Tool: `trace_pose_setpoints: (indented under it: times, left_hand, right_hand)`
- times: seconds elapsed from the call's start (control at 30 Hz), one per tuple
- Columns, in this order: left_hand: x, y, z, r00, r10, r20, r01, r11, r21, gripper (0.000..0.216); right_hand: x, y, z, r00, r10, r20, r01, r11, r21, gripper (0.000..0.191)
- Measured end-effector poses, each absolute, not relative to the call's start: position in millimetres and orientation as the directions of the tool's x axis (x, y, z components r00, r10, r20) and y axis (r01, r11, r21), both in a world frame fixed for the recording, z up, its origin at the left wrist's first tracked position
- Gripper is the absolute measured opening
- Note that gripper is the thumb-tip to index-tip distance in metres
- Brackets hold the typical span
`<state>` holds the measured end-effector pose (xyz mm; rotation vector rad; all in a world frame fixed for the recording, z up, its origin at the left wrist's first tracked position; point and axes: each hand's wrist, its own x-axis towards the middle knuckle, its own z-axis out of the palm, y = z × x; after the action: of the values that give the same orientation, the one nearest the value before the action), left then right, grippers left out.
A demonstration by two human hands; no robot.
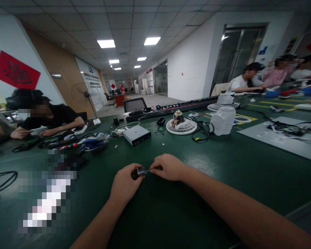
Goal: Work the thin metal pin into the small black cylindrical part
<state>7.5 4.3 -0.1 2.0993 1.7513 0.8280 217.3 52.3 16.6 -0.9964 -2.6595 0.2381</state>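
Holds a small cylinder (141, 171), metal at one end and dark along the body, between the thumb and fingers of the left hand (126, 181), with a narrow grip around the sides. Pinches a thin shaft (148, 171) in the right hand (168, 167), fingertips drawn together around it. Points the shaft toward the metal end of the cylinder, in the small gap between the hands; cannot tell from this view whether joined to it or merely touching. Sits over a green tabletop (178, 211), near side of the parts. Includes, beyond the grip and slightly left, a grey box (136, 133) with a black front face; beyond and slightly right, a small black tray (161, 121) and a round white grille (181, 128) bearing an exposed assembly. Shows, farther right of the grip, a black cable (204, 136), a white housing (224, 121) and a flat pale panel (280, 138). Shows, left of and beyond the grip, a blue-and-white bundle (95, 140) and, farther left, a person in a dark top (57, 114) leaning on the table.
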Motion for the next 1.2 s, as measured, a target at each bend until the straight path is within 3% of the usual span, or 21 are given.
trace_pose_setpoints:
  times: [0.13, 0.27, 0.4, 0.5, 0.83, 0.93, 1.07, 1.2]
  left_hand:
    - [8.1, 3.3, 0.6, 0.110, 0.961, 0.252, 0.798, -0.236, 0.554, 0.028]
    - [7.9, 3.7, 1.6, 0.094, 0.964, 0.251, 0.815, -0.219, 0.537, 0.027]
    - [8.0, 3.5, 2.3, 0.095, 0.965, 0.243, 0.808, -0.217, 0.547, 0.027]
    - [9.6, 2.3, 3.0, 0.118, 0.964, 0.239, 0.803, -0.234, 0.548, 0.026]
    - [7.1, 4.1, -1.0, 0.086, 0.958, 0.272, 0.801, -0.229, 0.553, 0.026]
    - [6.0, 5.8, -1.7, 0.049, 0.964, 0.261, 0.800, -0.195, 0.568, 0.026]
    - [6.0, 6.6, -0.3, 0.029, 0.972, 0.232, 0.809, -0.159, 0.567, 0.027]
    - [7.0, 6.0, 0.9, 0.027, 0.974, 0.226, 0.815, -0.152, 0.559, 0.028]
  right_hand:
    - [215.7, 51.4, 17.6, -0.655, 0.702, 0.281, 0.668, 0.711, -0.219, 0.024]
    - [216.5, 52.2, 16.7, -0.649, 0.723, 0.235, 0.701, 0.689, -0.186, 0.023]
    - [216.9, 52.3, 15.4, -0.694, 0.678, 0.243, 0.630, 0.735, -0.250, 0.023]
    - [215.5, 52.8, 14.2, -0.651, 0.716, 0.253, 0.660, 0.698, -0.277, 0.023]
    - [214.3, 51.5, 16.9, -0.548, 0.815, 0.189, 0.792, 0.578, -0.196, 0.022]
    - [213.8, 51.4, 17.7, -0.467, 0.868, 0.165, 0.831, 0.495, -0.251, 0.021]
    - [212.5, 52.8, 14.6, -0.483, 0.869, 0.110, 0.777, 0.483, -0.402, 0.031]
    - [210.7, 53.8, 9.8, -0.524, 0.848, 0.079, 0.758, 0.507, -0.411, 0.026]
